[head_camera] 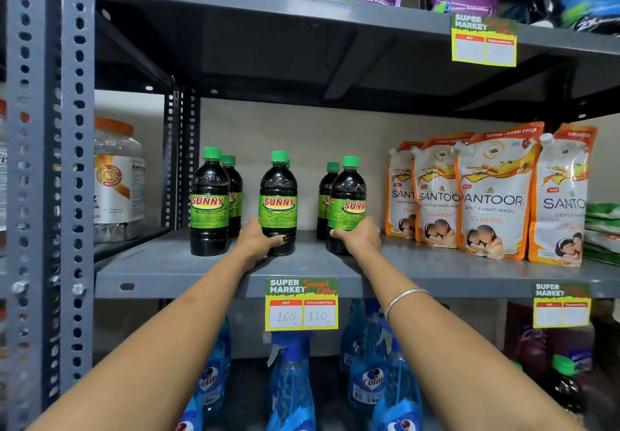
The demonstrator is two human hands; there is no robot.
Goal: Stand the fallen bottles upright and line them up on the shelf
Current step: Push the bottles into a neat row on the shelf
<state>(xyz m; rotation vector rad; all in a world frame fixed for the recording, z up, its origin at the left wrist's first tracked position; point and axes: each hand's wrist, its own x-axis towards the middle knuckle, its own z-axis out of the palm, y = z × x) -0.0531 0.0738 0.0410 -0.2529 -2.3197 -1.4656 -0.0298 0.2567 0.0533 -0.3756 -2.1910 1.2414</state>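
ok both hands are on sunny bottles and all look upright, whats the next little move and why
Probably slide the right-hand bottle left, toward the middle bottle. The right hand already grips its base, its label is turned off-front, and the front row looks unevenly spaced; the left hand steadies the middle one.

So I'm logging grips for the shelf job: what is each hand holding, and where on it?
Left hand grips the middle Sunny bottle at its lower body; right hand grips the right front Sunny bottle likewise.
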